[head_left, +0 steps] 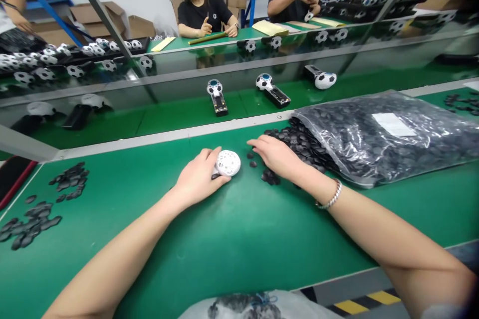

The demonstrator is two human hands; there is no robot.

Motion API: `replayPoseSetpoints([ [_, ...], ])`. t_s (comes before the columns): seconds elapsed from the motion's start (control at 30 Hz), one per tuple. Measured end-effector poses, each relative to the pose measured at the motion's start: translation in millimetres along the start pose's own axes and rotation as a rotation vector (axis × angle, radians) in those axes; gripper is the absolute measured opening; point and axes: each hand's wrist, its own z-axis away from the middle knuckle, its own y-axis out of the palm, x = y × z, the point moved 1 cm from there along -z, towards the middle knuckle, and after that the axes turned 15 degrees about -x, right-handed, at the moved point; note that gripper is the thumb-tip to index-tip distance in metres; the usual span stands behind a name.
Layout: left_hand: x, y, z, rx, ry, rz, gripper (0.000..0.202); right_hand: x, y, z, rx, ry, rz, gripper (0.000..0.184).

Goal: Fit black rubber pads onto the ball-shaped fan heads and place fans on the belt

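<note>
My left hand (200, 177) rests on the green bench and is closed around a small white round grille part (228, 163), with something dark under the thumb. My right hand (275, 156) lies palm down just to its right, fingers curled onto loose small black pieces (270, 177) at the mouth of a clear plastic bag (385, 134) full of the same black pieces. What the right fingers pinch, if anything, is hidden. A silver bracelet (331, 199) circles my right wrist.
More black pieces lie in piles at the left (33, 219) of the green bench (243, 239). Football-shaped hand fans (216, 94) lie on the conveyor belt behind. Two people sit across at a far table, and trays of football parts (56, 55) stand there.
</note>
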Motion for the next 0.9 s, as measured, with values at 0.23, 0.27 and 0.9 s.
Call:
replayPoseSetpoints([
  [0.23,1.4,-2.0,-1.7,-0.058,0.01,0.053,0.067,42.9,-10.0,8.8,-0.111,0.142,-0.597,0.007],
  [0.27,1.4,-2.6,-2.1,-0.048,0.022,0.06,0.067,45.8,-7.6,9.9,-0.125,0.122,-0.614,0.007],
  [0.9,6.7,-1.9,-5.8,-0.054,0.006,0.26,0.064,42.5,26.3,11.8,-0.086,0.316,-0.754,0.037],
])
